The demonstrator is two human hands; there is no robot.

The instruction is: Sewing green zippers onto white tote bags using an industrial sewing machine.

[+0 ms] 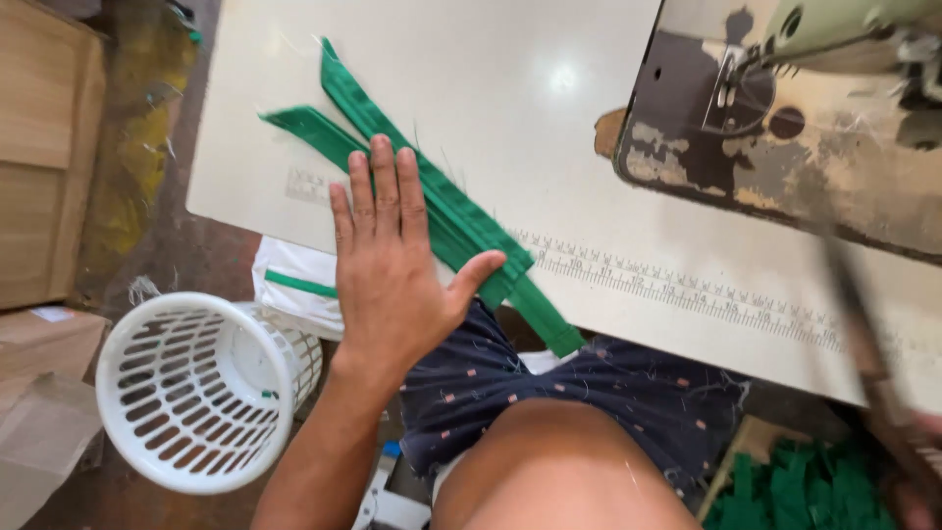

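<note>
Pressing flat on the green fabric strips [446, 211] at the counter's [589, 88] near edge: left hand [392, 265], fingers spread wide, gripping nothing. Likely to slide off, ends overhanging above the white basket [201, 388]. Right hand [908, 461] blurred, grip impossible to tell. Farther back, sewing machine [785, 128].

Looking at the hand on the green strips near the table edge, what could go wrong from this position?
1. The green fabric strips already hang over the table edge under the left hand; if the palm lifts, they could slide off toward the white basket.
2. The right hand is blurred at the frame edge with a dark, unclear object; it may snag the strips or the sewing machine.
</note>
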